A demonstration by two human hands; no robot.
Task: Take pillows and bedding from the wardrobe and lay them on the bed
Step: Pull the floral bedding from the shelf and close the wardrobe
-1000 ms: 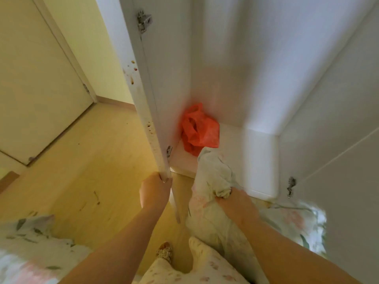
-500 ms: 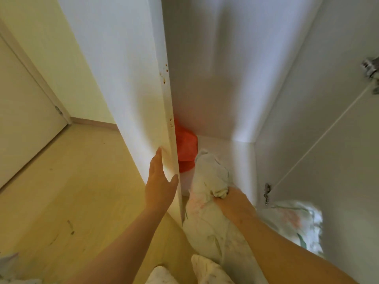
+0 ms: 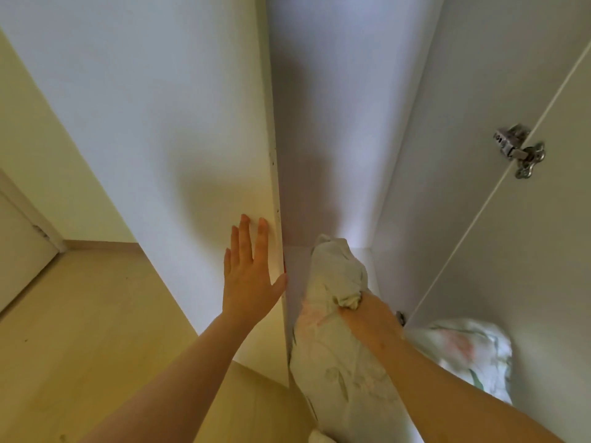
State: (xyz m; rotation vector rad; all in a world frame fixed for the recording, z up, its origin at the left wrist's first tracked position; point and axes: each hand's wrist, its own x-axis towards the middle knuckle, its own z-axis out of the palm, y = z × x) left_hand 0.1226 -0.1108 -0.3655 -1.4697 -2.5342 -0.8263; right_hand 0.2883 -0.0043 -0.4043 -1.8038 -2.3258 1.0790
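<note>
The left hand [image 3: 249, 276] lay flat against the outer face of the white wardrobe door [image 3: 192, 139], fingers straight and slightly spread, thumb out toward the door's free edge, holding nothing; the right hand [image 3: 367, 314] was clenched around a twisted knot of pale floral bedding [image 3: 335, 356], its fingers buried in the cloth; the two hands were apart, with the door's edge between them.

The bedding hung as a long bundle from that fist; its upper end poked up above the hand into the opening of the wardrobe [image 3: 335, 123], and its lower part ran down beside the forearm toward the bottom of the view; it sat at the mouth of the wardrobe, just right of the door's edge.

A second bunch of floral cloth [image 3: 470, 350] showed at the lower right, beyond the right forearm; it was blurred, so whether it belonged to the same piece could not be told.

A metal hinge [image 3: 518, 151] sat on the right-hand panel; a light wooden floor [image 3: 80, 330] spread out to the left of the door.
</note>
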